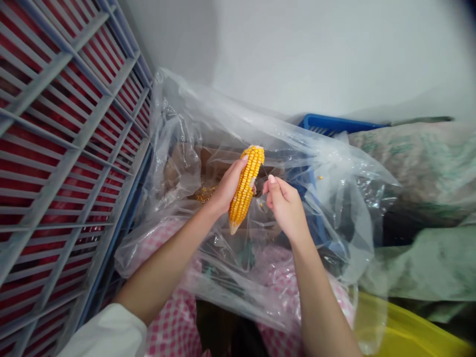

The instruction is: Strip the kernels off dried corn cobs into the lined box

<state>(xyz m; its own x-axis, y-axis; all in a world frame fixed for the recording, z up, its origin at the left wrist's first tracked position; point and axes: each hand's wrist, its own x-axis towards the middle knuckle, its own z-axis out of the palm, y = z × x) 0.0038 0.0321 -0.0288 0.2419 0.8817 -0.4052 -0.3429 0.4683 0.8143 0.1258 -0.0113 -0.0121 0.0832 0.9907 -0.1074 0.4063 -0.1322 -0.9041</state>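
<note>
A yellow corn cob [246, 191] covered in kernels is held tilted in my left hand [227, 187], its pale narrow tip pointing down. A small pale patch without kernels shows on its right side. Pinched in my right hand [283, 199] is a thin dark metal pick [264, 170], which reaches toward the upper right side of the cob; I cannot tell whether its point touches. Under both hands spreads a large clear plastic bag [223, 243], with loose kernels [205, 194] lying inside it. A single kernel [320, 177] sits on the plastic at the right.
A tall grey-blue slatted crate [70, 148] with red contents stands close on the left. To the right are a blue crate [334, 121], stuffed sacks [427, 173] and a yellow container [409, 327]. A pale wall [316, 54] rises behind. Pink checked cloth covers my legs.
</note>
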